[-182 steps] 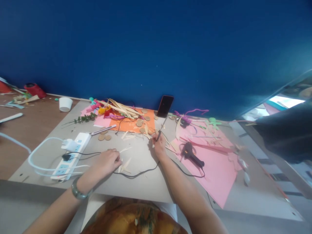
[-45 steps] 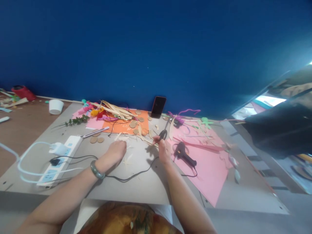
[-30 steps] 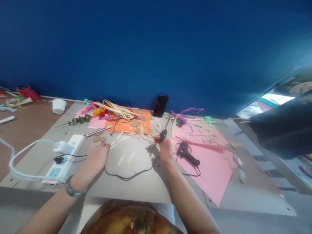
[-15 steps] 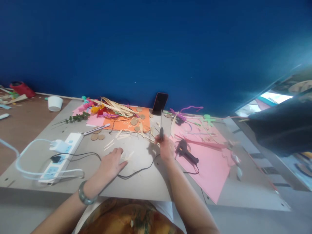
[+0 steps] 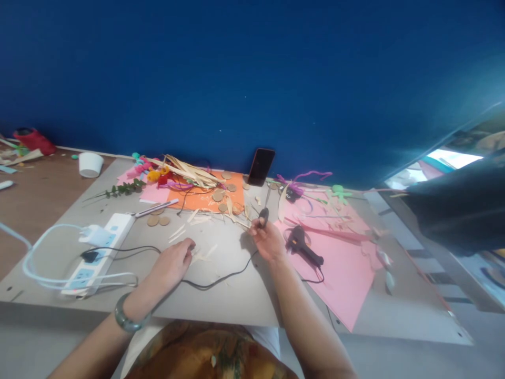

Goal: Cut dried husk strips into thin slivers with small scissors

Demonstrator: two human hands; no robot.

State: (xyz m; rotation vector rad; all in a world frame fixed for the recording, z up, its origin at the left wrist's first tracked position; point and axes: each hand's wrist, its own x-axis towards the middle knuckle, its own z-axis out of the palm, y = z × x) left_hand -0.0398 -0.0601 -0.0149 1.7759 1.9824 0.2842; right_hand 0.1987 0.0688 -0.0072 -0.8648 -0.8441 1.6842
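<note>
In my right hand [image 5: 270, 239] is a black-handled tool [image 5: 264, 215] with a thin metal shaft pointing away from me; its exact kind is not clear. A thin pale stick [image 5: 242, 225] reaches to the fingertips of the same hand. My left hand [image 5: 171, 263] rests low over the board with its fingers drawn together. Whatever those fingers may hold is hidden. Just beyond it lie pale strips [image 5: 203, 255] of dry husk. Right of my right hand, a black glue gun [image 5: 302, 247] lies on pink paper [image 5: 339, 279].
A white power strip [image 5: 98, 258] with plugs and cables stands left. A black cord [image 5: 221, 284] crosses the board. Behind are orange paper [image 5: 197, 199], husk strips [image 5: 193, 171], wooden discs [image 5: 218, 196], a cutter knife [image 5: 157, 208] and a phone [image 5: 261, 167] against the blue wall.
My left hand has moved slightly left and its spread fingers have drawn together. My right hand has turned, so the black-handled tool now tilts to the right.
</note>
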